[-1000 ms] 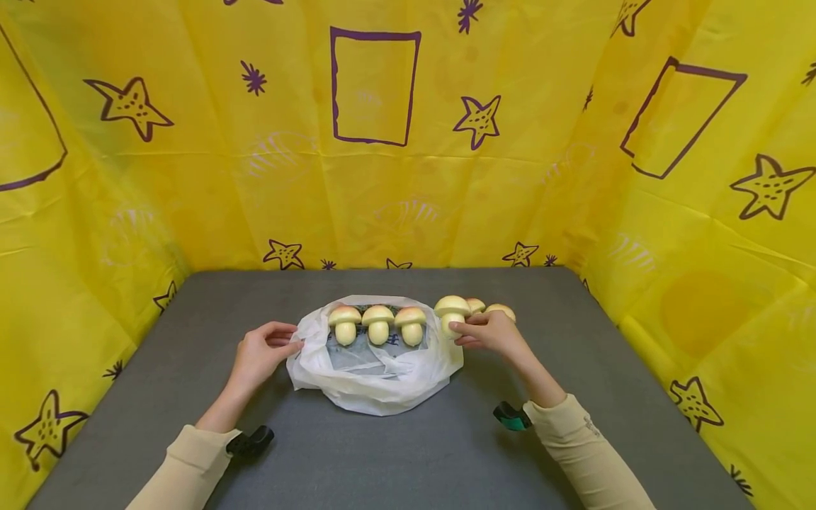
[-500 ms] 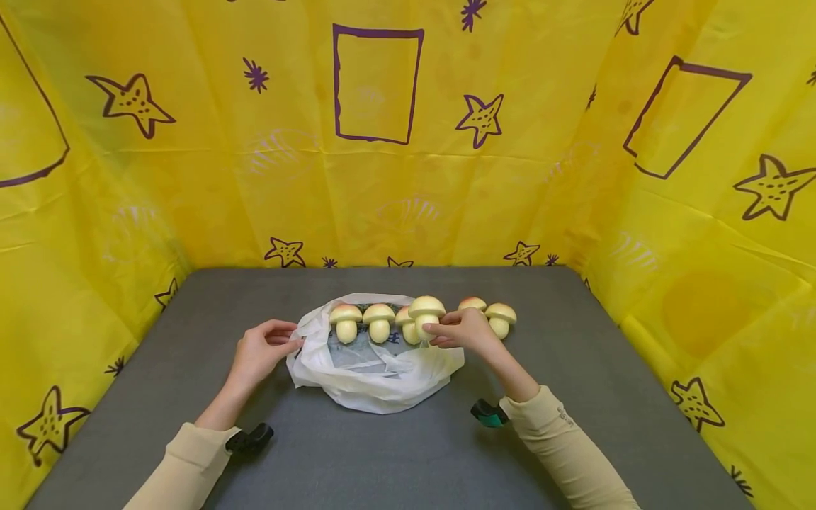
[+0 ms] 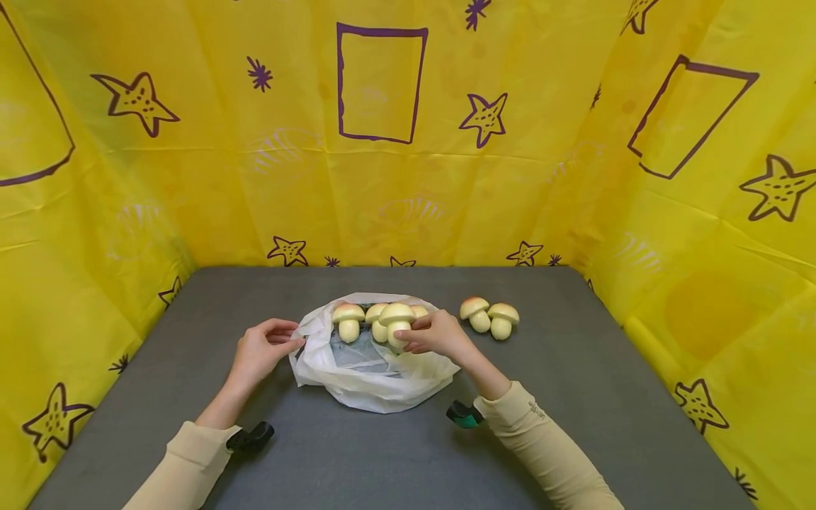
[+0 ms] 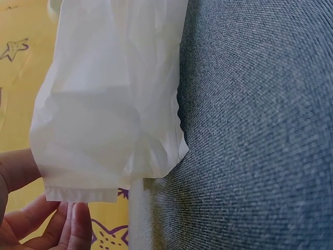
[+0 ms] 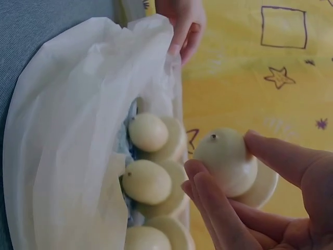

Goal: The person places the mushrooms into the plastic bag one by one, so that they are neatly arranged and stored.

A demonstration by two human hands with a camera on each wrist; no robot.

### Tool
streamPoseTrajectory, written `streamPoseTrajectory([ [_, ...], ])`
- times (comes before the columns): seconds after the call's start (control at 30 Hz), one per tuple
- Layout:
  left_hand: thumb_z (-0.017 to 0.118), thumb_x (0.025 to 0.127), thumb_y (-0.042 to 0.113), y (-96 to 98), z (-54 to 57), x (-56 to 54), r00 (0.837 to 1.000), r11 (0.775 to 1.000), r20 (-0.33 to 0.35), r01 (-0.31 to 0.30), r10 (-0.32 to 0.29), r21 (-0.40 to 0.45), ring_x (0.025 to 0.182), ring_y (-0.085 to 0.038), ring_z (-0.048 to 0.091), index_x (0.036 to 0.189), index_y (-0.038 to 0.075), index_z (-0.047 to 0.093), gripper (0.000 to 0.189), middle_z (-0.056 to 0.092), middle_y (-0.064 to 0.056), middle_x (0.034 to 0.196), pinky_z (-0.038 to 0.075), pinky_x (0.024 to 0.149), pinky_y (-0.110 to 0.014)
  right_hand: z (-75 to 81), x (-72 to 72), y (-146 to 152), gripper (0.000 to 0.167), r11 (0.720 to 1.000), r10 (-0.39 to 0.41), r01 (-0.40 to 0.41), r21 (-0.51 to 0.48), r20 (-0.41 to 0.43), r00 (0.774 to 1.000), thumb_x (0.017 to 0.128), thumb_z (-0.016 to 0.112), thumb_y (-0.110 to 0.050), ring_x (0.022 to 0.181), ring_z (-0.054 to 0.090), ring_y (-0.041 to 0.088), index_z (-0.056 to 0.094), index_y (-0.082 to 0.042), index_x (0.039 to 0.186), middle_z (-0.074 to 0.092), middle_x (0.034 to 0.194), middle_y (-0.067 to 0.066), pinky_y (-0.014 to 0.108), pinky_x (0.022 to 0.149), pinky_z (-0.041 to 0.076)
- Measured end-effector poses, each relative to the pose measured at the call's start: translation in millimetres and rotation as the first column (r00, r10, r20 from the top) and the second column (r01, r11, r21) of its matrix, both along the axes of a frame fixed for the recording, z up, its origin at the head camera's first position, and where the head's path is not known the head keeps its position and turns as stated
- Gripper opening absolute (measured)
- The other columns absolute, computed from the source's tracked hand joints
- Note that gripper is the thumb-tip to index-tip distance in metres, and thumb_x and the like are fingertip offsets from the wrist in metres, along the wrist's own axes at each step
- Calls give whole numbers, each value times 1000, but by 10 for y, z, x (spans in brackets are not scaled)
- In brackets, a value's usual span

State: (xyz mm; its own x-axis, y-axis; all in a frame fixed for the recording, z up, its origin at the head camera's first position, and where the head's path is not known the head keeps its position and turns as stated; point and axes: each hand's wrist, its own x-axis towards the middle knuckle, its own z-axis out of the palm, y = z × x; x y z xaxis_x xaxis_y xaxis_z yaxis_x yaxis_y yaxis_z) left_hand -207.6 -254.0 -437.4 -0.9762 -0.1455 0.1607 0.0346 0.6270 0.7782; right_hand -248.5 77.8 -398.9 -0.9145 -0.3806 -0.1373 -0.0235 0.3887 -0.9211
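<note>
A white plastic bag (image 3: 376, 393) lies on the grey table with its mouth spread open. Three toy mushrooms, one of them the leftmost mushroom (image 3: 348, 322), stand in a row inside it, the right ones partly hidden. My left hand (image 3: 261, 354) pinches the bag's left rim between thumb and fingers; the left wrist view shows the bag edge (image 4: 80, 194) there. Over the bag, my right hand (image 3: 443, 336) holds another mushroom (image 3: 397, 322) upright by its stem. In the right wrist view that held mushroom (image 5: 226, 161) sits between thumb and fingertips, apart from the row.
Two more mushrooms, a redder-capped one (image 3: 475, 313) and a paler one (image 3: 503, 321), lie side by side on the table (image 3: 382, 467) right of the bag. A yellow patterned cloth (image 3: 408, 177) walls the back and both sides.
My right hand has carried the mushroom leftward from the bag's right edge to over its middle, uncovering the two loose mushrooms. My left hand stays on the rim.
</note>
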Motion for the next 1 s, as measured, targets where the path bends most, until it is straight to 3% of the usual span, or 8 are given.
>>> streamPoseTrajectory([
  [0.37, 76, 80, 23, -7, -4, -7, 1000, 1000, 1, 2, -2, -4, 88, -24, 67, 109, 4, 67, 35, 69, -15, 102, 48, 66, -14, -54, -10, -291, 31, 999, 41, -40, -23, 47, 998, 80, 76, -26, 80, 70, 38, 71, 4, 82, 72, 75, 18, 44, 72, 56],
  [0.67, 76, 80, 21, -14, -20, -8, 1000, 1000, -12, 8, -8, -2, 88, -24, 67, 109, 4, 67, 34, 69, -16, 101, 49, 66, -15, -127, 22, -485, 30, 998, 55, -56, 29, 30, 998, 77, 78, -29, 73, 70, 35, 73, 1, 75, 71, 70, 17, 42, 67, 56],
  [1.0, 76, 81, 21, -16, -29, -3, 1000, 1000, -12, 15, -15, -4, 89, -25, 67, 108, 4, 67, 34, 69, -16, 101, 49, 67, -15, -229, 49, -623, 32, 982, 75, -69, 177, -32, 997, 76, 78, -38, 65, 71, 23, 75, -8, 69, 72, 66, 9, 40, 66, 55],
])
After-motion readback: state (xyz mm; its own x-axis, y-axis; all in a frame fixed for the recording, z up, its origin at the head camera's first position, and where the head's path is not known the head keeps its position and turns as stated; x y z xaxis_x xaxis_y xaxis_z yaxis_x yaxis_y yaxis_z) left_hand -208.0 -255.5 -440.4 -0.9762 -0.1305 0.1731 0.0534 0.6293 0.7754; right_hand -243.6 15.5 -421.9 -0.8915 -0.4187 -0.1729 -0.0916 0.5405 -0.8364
